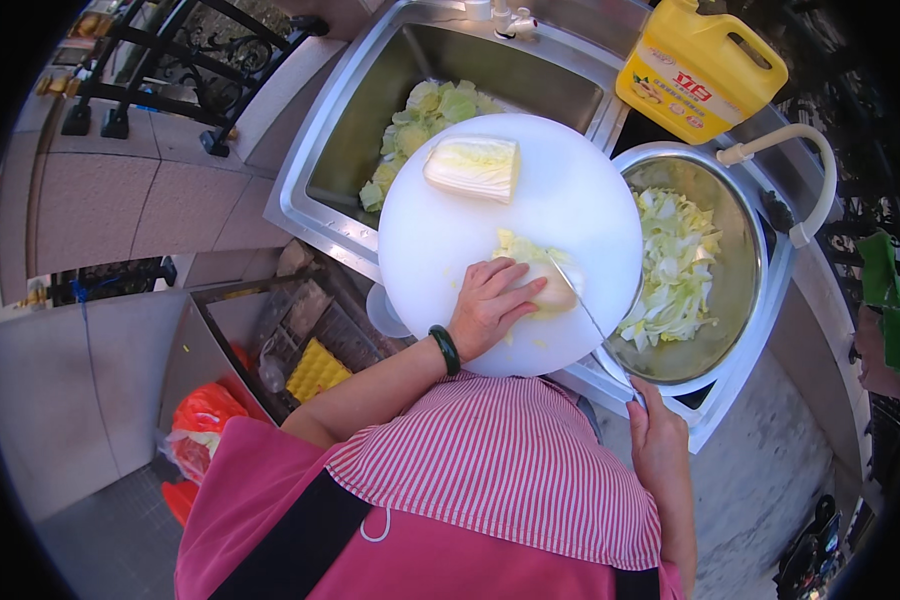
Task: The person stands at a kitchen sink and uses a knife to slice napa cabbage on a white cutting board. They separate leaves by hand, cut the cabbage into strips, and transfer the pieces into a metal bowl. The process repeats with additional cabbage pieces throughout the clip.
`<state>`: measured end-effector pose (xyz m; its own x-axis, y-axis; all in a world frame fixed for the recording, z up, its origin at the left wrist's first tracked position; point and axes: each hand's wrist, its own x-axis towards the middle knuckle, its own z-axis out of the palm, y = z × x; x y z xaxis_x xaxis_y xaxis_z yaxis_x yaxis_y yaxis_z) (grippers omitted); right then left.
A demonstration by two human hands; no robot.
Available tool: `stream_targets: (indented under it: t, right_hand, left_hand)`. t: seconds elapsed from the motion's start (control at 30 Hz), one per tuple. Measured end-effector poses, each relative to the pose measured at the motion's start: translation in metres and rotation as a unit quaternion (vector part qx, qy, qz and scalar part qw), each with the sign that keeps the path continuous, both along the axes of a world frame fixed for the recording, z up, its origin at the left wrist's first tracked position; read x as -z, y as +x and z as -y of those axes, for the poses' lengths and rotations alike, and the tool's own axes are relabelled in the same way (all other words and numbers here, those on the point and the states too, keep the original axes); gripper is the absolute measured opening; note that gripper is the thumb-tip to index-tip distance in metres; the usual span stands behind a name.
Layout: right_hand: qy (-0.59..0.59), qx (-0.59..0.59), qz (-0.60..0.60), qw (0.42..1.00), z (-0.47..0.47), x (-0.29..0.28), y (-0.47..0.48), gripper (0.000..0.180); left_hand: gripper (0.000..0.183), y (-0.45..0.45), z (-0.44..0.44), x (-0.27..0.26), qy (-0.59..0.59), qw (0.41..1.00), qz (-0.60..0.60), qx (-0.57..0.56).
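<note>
My left hand (491, 306), with a dark green bangle at the wrist, holds a piece of napa cabbage (559, 296) down on a round white cutting board (427, 247). My right hand (658, 431) grips a kitchen knife (591, 322) by its handle. The blade crosses the board's right edge, and its tip end lies at the cabbage piece, right of my left fingers. Farther back on the board rests a larger cut section of napa cabbage (472, 169). Sliced cabbage (671, 262) lies in a metal bowl (742, 330) just right of the board.
The board overlaps a steel sink (330, 161) holding loose cabbage leaves (454, 105). A yellow detergent jug (697, 71) and a curved white faucet (825, 161) stand behind the bowl. A small translucent container (385, 311) sits by the board's left edge. Lower left hangs a red plastic bag (206, 412).
</note>
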<state>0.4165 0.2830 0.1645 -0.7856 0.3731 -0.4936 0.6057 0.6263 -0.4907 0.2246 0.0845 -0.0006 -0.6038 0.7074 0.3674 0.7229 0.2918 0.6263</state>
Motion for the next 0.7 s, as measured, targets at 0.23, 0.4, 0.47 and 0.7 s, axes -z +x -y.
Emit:
stream_targets:
  t: [0.23, 0.4, 0.47, 0.7]
  right_hand:
    - [-0.058, 0.020, -0.045, 0.997, -0.007, 0.035, -0.021, 0.025]
    - [-0.027, 0.029, -0.066, 0.997, 0.002, 0.052, -0.020, 0.024]
    - [-0.035, 0.020, -0.058, 0.998, 0.000, 0.049, -0.017, 0.026]
    - [0.000, -0.012, -0.091, 0.996, 0.005, 0.071, -0.032, 0.031]
  left_hand:
    - [0.038, 0.000, -0.001, 0.001, 0.002, 1.000, 0.009, -0.004]
    - [0.041, 0.001, -0.001, 0.002, 0.002, 1.000, 0.003, -0.011]
    - [0.040, 0.001, 0.000, 0.003, 0.010, 1.000, -0.002, -0.011]
    - [0.036, 0.001, 0.001, 0.008, 0.025, 1.000, 0.002, -0.013]
